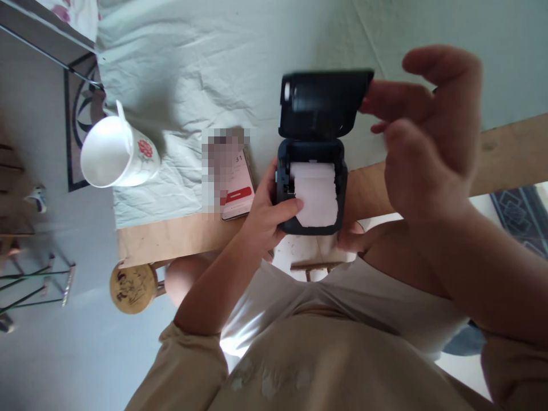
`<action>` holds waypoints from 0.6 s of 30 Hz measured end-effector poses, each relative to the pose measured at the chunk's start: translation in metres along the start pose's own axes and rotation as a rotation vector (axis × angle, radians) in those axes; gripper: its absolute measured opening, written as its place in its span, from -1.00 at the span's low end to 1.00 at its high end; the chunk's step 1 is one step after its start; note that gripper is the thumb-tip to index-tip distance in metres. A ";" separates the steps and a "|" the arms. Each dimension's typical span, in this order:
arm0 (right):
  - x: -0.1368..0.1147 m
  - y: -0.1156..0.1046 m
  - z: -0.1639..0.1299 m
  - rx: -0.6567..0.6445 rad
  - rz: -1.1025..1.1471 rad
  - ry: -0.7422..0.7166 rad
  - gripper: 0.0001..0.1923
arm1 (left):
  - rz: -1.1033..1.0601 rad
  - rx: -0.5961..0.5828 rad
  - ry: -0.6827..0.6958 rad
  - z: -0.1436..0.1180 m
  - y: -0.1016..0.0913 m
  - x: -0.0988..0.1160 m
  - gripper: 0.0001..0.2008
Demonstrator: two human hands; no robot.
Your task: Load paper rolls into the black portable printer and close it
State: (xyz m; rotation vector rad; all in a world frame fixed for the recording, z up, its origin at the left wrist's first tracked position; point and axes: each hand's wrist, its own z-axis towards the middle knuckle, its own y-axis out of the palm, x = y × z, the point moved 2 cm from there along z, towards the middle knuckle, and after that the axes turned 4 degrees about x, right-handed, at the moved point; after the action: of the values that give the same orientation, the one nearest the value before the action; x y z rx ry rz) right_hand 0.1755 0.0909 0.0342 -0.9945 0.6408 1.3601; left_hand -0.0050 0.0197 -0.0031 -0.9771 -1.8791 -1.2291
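Note:
A small dark portable printer (280, 208) is held up in front of me with its lid (321, 105) swung open. Inside lies a white paper roll (315, 194), its torn loose end draped toward me. My left hand (274, 211) grips the printer's left side, the thumb resting on the paper's edge. Beside the lid's right edge is my right hand (432, 125), fingers apart and bent, slightly blurred. One of its fingertips meets or passes behind the lid's corner; I cannot tell which.
A phone (240, 194), partly pixelated, lies left of the printer on the pale green cloth (184, 74). A white flowered mug (143, 154) stands near the table's left edge. The wooden table edge (162, 237) borders my lap. A round stool (133, 288) is below left.

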 end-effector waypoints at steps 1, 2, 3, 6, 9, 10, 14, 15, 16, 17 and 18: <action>0.004 0.000 0.002 0.045 0.118 0.042 -0.67 | -0.018 -0.004 -0.003 0.000 0.000 0.000 -0.36; 0.009 -0.001 0.003 0.090 0.202 0.092 -0.72 | -0.034 -0.012 -0.008 -0.001 0.000 -0.001 -0.36; 0.015 -0.001 0.004 0.120 0.238 0.133 -0.76 | -0.044 -0.021 -0.011 -0.001 0.001 -0.001 -0.36; 0.028 0.003 0.003 0.008 0.124 0.188 -0.79 | -0.027 -0.032 0.011 -0.002 0.000 -0.001 -0.37; 0.030 0.011 -0.005 -0.263 0.024 0.194 -0.57 | 0.017 -0.011 0.042 -0.003 0.000 -0.001 -0.45; 0.028 0.014 -0.007 -0.334 -0.008 0.171 -0.46 | 0.025 -0.005 0.047 -0.003 0.000 -0.001 -0.45; 0.022 0.016 -0.012 -0.421 -0.101 0.041 -0.27 | 0.032 -0.013 0.043 -0.005 0.002 0.000 -0.43; 0.021 0.016 -0.011 -0.435 -0.129 0.015 -0.25 | 0.031 -0.016 0.038 -0.005 0.002 0.000 -0.46; 0.021 0.015 -0.010 -0.456 -0.161 -0.005 -0.23 | 0.028 -0.013 0.039 -0.005 0.002 0.000 -0.49; 0.021 0.015 -0.009 -0.474 -0.194 -0.027 -0.21 | 0.023 -0.014 0.044 -0.005 0.002 0.000 -0.51; 0.021 0.014 -0.008 -0.486 -0.226 -0.046 -0.18 | 0.016 -0.017 0.048 -0.004 0.002 0.000 -0.53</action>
State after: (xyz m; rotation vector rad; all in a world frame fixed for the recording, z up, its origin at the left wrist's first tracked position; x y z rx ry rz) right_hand 0.1666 0.0936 0.0093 -1.3719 0.1509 1.3584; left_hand -0.0027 0.0162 -0.0007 -0.9621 -1.8231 -1.2507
